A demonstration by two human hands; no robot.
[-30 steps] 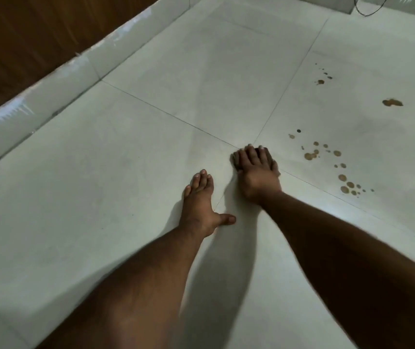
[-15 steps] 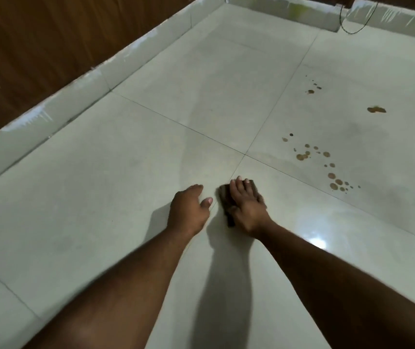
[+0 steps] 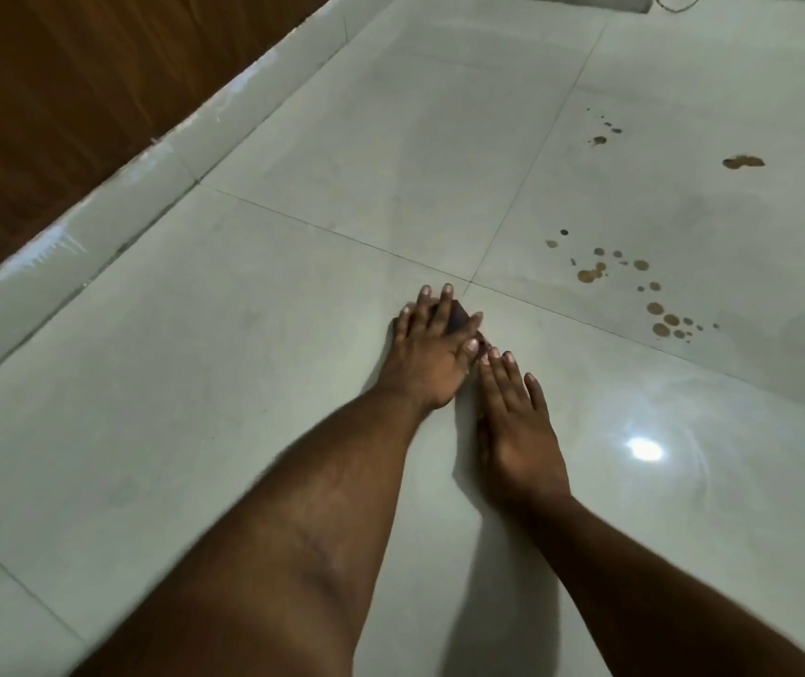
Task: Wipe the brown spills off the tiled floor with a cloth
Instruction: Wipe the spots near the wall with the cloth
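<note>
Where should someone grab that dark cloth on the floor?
Most of the cloth lies under the left hand, pressed flat on the tile. Only its far right edge peeks past the fingers, so probably pinch that exposed edge from the right, where the right hand rests.

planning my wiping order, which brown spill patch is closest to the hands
The cluster of round drops just right of the cloth and left hand; the blob and the small specks lie farther away.
</note>
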